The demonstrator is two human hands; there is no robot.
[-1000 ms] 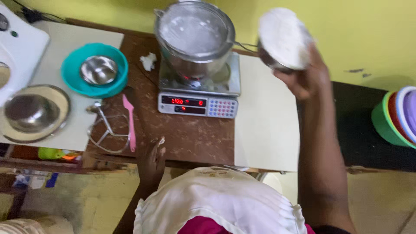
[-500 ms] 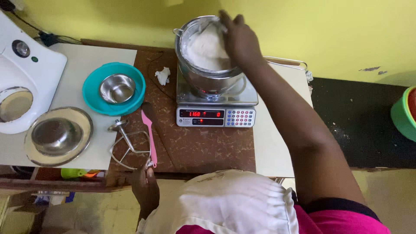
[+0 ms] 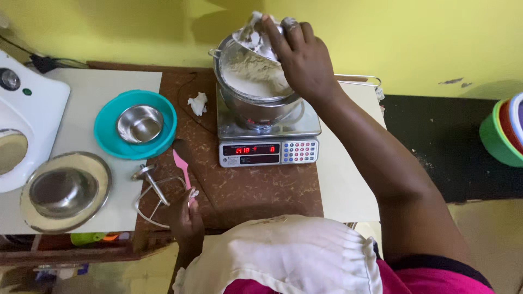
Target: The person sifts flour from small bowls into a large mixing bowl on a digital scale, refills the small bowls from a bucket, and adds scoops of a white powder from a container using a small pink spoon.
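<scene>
My right hand [image 3: 301, 54] grips a small metal cup [image 3: 255, 37], tipped over a large steel bowl [image 3: 256, 90] holding pale flour. The bowl stands on a digital kitchen scale [image 3: 267, 144] with a red display. My left hand [image 3: 185, 215] rests low at the table's near edge, fingers around the handle of a pink spatula [image 3: 182, 169] that lies on the brown board. A wire mixer beater [image 3: 155, 190] lies just left of that hand.
A teal bowl [image 3: 109, 141] with a small steel bowl [image 3: 140, 123] inside sits to the left. A steel bowl on a round plate [image 3: 64, 190] and a white stand mixer [image 3: 24, 109] are at far left. Stacked coloured bowls [image 3: 504, 130] stand at the right edge. Crumpled tissue [image 3: 198, 103] lies beside the scale.
My right hand brought the cup from high on the right down over the steel bowl and tipped it. The left hand stayed by the spatula.
</scene>
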